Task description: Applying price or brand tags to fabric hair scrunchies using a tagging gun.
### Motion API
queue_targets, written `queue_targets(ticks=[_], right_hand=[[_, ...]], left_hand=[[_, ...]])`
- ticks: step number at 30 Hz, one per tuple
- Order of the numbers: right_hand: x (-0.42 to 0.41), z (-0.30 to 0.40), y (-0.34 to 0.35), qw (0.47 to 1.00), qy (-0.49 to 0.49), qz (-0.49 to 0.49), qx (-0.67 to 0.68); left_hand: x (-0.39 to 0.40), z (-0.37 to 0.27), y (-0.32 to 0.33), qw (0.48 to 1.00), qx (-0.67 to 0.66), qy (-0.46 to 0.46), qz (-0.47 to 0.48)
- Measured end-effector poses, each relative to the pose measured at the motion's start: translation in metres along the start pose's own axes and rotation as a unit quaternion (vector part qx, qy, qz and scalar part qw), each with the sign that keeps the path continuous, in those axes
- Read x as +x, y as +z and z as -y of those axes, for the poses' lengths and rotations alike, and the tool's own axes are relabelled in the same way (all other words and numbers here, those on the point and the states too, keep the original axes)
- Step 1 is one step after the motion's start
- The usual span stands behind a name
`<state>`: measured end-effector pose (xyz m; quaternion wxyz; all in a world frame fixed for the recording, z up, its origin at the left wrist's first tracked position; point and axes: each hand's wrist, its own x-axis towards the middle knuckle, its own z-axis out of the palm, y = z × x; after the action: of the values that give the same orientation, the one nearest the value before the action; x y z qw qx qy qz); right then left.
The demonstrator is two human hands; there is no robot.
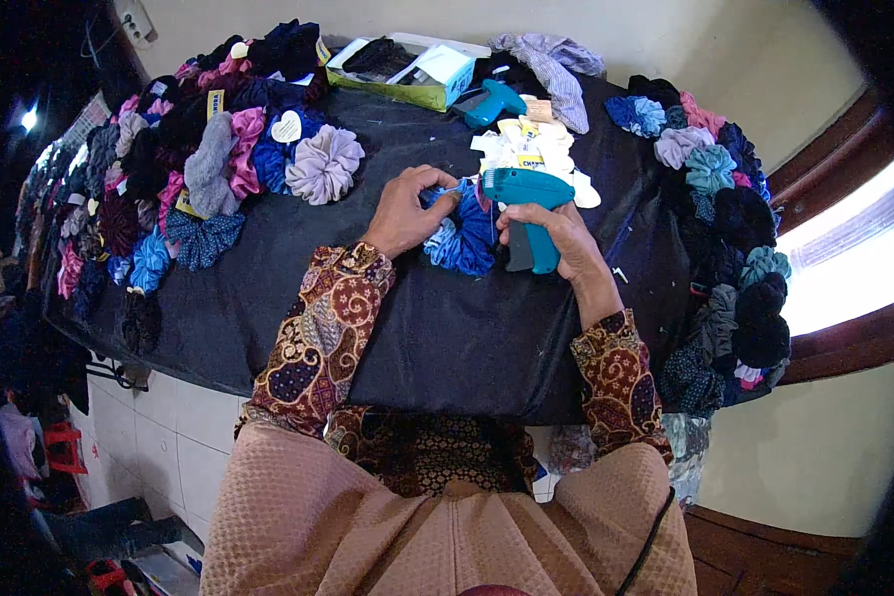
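Note:
My right hand (559, 231) grips a teal tagging gun (529, 188) by its handle, the front end pointing left. Its needle end is close to a blue scrunchie (471, 237) with a lighter blue part, which lies on the black table cover (447, 335). The thumb and fingers of my left hand (415, 208) pinch the scrunchie's upper left edge. Whether the needle passes through the fabric cannot be made out. Just beyond the gun lies a pile of white and yellow tags (529, 145) bearing print.
Scrunchies in many colours heap up at the left (156, 171) and right (723, 223). A second teal tagging gun (494, 104) lies behind the tags. At the back stand an open box (425, 78) and a crumpled striped cloth (555, 67). A window (849, 246) is at the right.

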<state>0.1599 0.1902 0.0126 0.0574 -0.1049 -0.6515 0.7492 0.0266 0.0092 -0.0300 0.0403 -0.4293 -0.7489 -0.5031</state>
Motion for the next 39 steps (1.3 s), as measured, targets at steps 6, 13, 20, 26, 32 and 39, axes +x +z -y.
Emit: queue_targets(ticks=[6,13,20,26,32,39], right_hand=[[-0.001,0.001,-0.002,1.0,0.009,-0.001,-0.001],[-0.001,0.002,0.0,1.0,0.008,0.002,0.006],[0.001,0.001,-0.002,1.0,0.015,-0.008,-0.02],[0.003,-0.004,-0.006,1.0,0.006,-0.001,-0.03],[0.001,-0.001,-0.002,0.999,0.011,-0.005,-0.045],[0.001,-0.002,-0.001,0.999,-0.003,-0.013,-0.043]], left_hand=[[0.002,0.003,0.001,0.999,-0.036,-0.016,0.013],[0.004,0.009,0.003,0.999,-0.04,0.009,0.007],[0.003,0.01,0.009,0.995,-0.093,0.001,-0.028],[0.004,0.008,0.011,0.986,-0.149,-0.064,-0.039],[0.0,-0.002,0.007,0.987,-0.14,-0.066,-0.052],[-0.001,-0.005,0.01,0.984,-0.154,-0.076,-0.055]])
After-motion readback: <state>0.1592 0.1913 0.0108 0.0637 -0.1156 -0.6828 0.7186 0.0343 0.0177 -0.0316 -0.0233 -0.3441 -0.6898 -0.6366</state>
